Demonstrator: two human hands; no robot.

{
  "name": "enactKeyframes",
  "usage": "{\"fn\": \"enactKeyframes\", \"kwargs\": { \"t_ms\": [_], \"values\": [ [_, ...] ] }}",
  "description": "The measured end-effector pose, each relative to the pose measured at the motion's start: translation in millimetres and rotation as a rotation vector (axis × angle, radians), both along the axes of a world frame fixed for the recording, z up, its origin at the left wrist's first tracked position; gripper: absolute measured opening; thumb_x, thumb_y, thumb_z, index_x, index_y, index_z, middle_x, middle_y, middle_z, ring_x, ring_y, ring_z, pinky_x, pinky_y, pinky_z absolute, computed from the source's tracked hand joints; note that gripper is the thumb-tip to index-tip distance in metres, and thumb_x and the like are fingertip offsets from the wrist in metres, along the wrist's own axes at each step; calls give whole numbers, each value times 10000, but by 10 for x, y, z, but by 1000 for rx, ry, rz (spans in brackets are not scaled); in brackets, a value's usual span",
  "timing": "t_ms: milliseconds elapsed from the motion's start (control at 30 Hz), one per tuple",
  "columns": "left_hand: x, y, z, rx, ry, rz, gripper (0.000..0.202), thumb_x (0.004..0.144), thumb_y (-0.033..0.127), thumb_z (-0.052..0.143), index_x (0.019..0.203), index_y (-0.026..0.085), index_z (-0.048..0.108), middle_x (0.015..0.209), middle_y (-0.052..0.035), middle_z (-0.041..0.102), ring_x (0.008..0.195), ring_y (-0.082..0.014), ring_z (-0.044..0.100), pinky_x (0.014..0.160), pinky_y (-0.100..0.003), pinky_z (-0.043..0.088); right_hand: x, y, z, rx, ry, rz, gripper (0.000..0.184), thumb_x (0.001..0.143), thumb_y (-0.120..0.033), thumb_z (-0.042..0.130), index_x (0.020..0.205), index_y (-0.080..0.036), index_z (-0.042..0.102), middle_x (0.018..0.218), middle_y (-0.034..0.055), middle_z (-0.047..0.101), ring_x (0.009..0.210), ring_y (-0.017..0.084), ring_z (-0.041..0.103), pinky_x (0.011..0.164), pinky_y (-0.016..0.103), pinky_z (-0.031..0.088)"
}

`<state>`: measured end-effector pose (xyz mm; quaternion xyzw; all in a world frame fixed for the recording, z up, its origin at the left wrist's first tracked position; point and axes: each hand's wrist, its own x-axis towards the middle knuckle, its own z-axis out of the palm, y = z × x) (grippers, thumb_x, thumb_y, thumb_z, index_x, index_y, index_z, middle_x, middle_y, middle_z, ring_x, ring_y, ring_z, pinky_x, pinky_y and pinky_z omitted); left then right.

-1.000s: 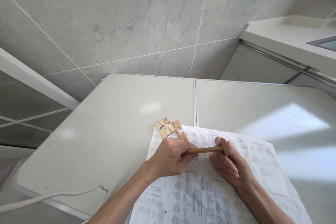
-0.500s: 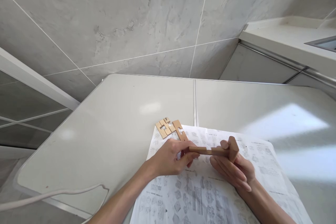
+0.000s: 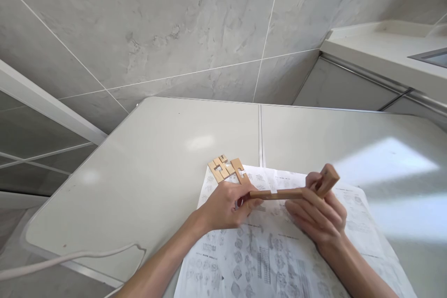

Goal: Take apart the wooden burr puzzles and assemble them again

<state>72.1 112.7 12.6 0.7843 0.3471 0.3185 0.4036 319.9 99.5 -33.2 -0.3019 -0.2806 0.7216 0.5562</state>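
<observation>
My left hand (image 3: pixel 226 205) is closed, thumb and fingers pinching the left end of a long wooden puzzle piece (image 3: pixel 288 194) with a notch in its upper edge. The piece is level above a printed sheet. Closed around a shorter, thicker wooden block (image 3: pixel 328 179) is my right hand (image 3: pixel 321 212), whose fingers also touch the long piece's right end. The block tilts up to the right; whether it is joined to the long piece I cannot tell. Just beyond my left hand lies a notched flat wooden piece (image 3: pixel 237 165), partly hidden by that hand.
Several pale wooden pieces (image 3: pixel 217 176) lie together at the sheet's far left corner, one marked 3. The printed sheet (image 3: pixel 209 274) with small diagrams covers the near part of the white table (image 3: pixel 157 149). A white cable (image 3: pixel 87 253) runs at the lower left, and a tiled wall (image 3: pixel 157 23) stands behind.
My right hand's fingers have curled around the thicker block, which has shifted up and right and turned. The long piece has risen slightly at its right end. My left hand keeps its pinch.
</observation>
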Motion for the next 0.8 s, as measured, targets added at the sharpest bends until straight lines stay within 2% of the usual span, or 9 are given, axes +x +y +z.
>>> {"fn": "enactKeyframes", "kwargs": {
  "t_ms": [67,133,300,367,433,533,633,700,800],
  "values": [
    [-1,-2,-19,-27,-16,19,215,1059,288,547,975,161,699,601,31,635,495,-97,536,460,-209,387,-4,45,107,-13,-4,-119,158,1053,-469,630,1036,-338,717,430,-161,109,313,64,-90,318,271,131],
    [20,-10,-40,-41,-25,51,263,1080,322,526,943,158,679,584,30,632,474,-96,530,449,-210,387,-35,83,202,-35,2,-118,130,1040,-402,642,982,-300,699,494,-128,217,353,82,19,360,275,229],
    [100,-47,-84,-81,-53,184,336,1095,388,518,919,150,677,534,38,603,418,-92,509,439,-210,414,-139,100,252,-30,-89,-39,247,976,-473,719,887,-253,653,761,-24,577,455,92,322,416,272,320],
    [116,-57,-82,-147,-84,211,356,1102,411,515,936,149,690,521,40,610,416,-95,538,458,-209,447,-160,85,228,0,-177,-11,293,979,-550,703,939,-262,671,820,6,629,503,117,383,426,278,319],
    [126,-64,-67,-206,-107,226,369,1105,430,513,948,153,700,517,40,617,419,-100,562,473,-211,467,-171,68,207,42,-267,62,354,977,-608,691,968,-254,686,774,14,640,507,128,398,448,285,318],
    [142,-75,-53,-232,-87,204,357,1108,419,501,958,164,699,534,44,621,432,-99,567,483,-213,466,-176,50,191,122,-373,196,357,997,-577,694,993,-220,700,779,31,682,499,116,426,506,295,347],
    [160,-92,-90,-80,17,129,295,1093,348,521,908,178,676,568,50,625,457,-91,551,492,-216,438,-167,48,186,131,-426,234,362,1019,-564,668,1036,-204,702,759,33,682,520,126,453,526,291,349],
    [166,-98,-138,130,88,103,262,1068,324,574,868,180,663,595,44,632,484,-95,541,498,-233,411,-155,54,191,104,-464,186,390,1019,-593,651,1013,-206,697,719,13,641,524,126,441,523,281,345],
    [163,-82,-193,427,154,161,219,1048,283,611,860,182,662,611,30,628,559,-127,557,530,-269,400,-137,69,224,63,-643,69,430,1011,-638,634,940,-215,675,666,-19,544,528,127,406,496,262,312]
  ]
}}
